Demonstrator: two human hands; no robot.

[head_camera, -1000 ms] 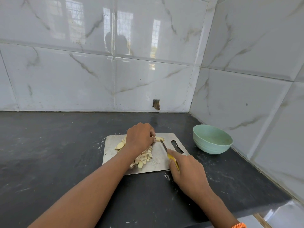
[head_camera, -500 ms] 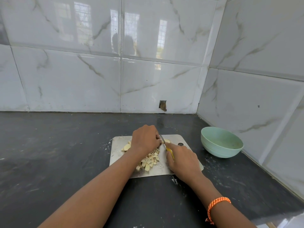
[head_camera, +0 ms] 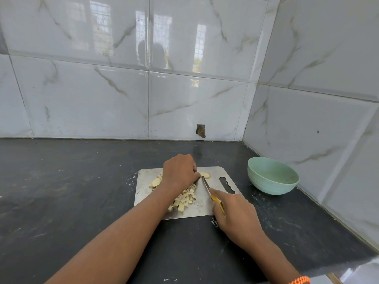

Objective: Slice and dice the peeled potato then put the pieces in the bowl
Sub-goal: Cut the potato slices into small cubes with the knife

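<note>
A person dices potato on a metal cutting board [head_camera: 143, 189] set on a dark stone counter [head_camera: 61, 191] at the centre of the frame, below a wall of glossy white marbled tiles [head_camera: 92, 99]. The left hand [head_camera: 180, 173], knuckles up and fingers curled downward, presses on potato slices at the upper middle of the board; what lies under the palm is hidden. Uncut pale slices [head_camera: 155, 182] show at its left side, and another slice [head_camera: 205, 174] pokes out just right of the fingertips. The right hand [head_camera: 235, 216], lower right of the board, wraps around the yellow handle of a small knife [head_camera: 207, 186], index finger stretched along the handle top. The blade angles up and left, its tip close against the left hand's fingers. A heap of diced potato pieces [head_camera: 184, 198] lies on the board between the two hands, partly beneath the left wrist. A pale green bowl [head_camera: 272, 187] stands on the counter to the right of the board, well apart from it and near the side wall; no potato is visible inside. An orange beaded bracelet [head_camera: 300, 280] circles the right wrist at the bottom edge of the frame.
</note>
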